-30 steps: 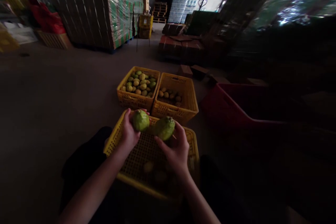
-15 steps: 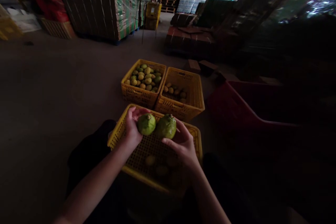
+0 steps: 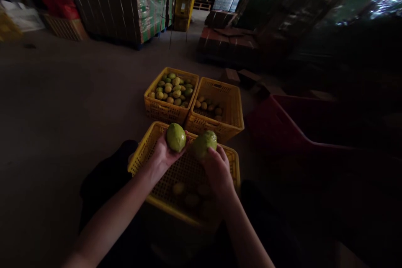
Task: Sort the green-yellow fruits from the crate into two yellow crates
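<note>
My left hand (image 3: 166, 150) cups a round, yellow-green fruit (image 3: 176, 137), palm turned upward, fingers curled behind it. The fruit looks like a lemon or guava; I cannot tell which. A second, greener fruit (image 3: 205, 141), slightly blurred, is in my right hand (image 3: 218, 167), with the thumb across its near side. Both hands are above a yellow perforated crate (image 3: 171, 209) right in front of me. A few pale fruits (image 3: 191, 199) lie dimly on its bottom, partly in shadow.
Beyond stand two more yellow crates: the left crate (image 3: 166, 111) is heaped with fruit, the right crate (image 3: 232, 106) holds several. A red bin (image 3: 276, 121) is at the right. Farther back are a wrapped pallet stack (image 3: 150, 4) and flattened cartons (image 3: 229, 39).
The left hand has turned palm up and its fruit has risen slightly. The right hand's fruit has shifted up and right, its thumb now across the near side. The fruits are farther apart.
</note>
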The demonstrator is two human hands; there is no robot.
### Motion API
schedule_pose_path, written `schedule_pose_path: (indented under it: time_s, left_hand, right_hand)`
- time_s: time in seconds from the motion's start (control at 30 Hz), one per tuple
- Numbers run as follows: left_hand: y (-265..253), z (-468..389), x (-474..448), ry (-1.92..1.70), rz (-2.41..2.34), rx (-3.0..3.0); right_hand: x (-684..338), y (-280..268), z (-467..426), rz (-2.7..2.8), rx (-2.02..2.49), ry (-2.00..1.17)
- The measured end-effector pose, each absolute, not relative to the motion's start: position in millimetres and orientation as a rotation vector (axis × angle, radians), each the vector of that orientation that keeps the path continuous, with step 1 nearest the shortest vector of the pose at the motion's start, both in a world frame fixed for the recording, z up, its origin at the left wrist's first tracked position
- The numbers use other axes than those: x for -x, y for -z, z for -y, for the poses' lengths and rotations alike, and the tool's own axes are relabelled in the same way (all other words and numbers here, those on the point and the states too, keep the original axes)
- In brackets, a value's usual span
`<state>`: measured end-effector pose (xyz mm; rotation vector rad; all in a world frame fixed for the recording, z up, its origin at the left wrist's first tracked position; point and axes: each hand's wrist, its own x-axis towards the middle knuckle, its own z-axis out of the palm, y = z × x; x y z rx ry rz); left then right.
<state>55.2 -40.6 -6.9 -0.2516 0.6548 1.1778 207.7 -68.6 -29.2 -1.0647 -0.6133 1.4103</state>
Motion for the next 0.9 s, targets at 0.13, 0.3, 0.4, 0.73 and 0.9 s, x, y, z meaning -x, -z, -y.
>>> schedule_pose_path:
  time_s: [0.13, 0.3, 0.4, 0.73, 0.9]
  left_hand:
    - [6.0, 42.6, -54.3, -1.080, -0.689, 0.243]
    - [6.9, 44.4, -57.4, -1.056, -0.670, 0.217]
    - [12.5, 42.9, -61.0, -1.073, -0.707, 0.267]
    - [30.3, 40.5, -67.2, -0.972, -0.787, 0.344]
    - [40.7, 44.3, -74.9, -0.929, -0.814, 0.269]
  right_hand:
    - [-210.6, 29.2, 67.1, 0.537, 0.997, -1.503]
    - [-223.1, 30.0, 62.6, 0.370, 1.000, -1.612]
    - [-231.0, 34.4, 58.7, 0.212, 0.996, -1.680]
    - [-236.6, 47.2, 55.1, 0.173, 1.007, -1.539]
    - [-231.4, 56.3, 55.3, 0.357, 1.045, -1.406]
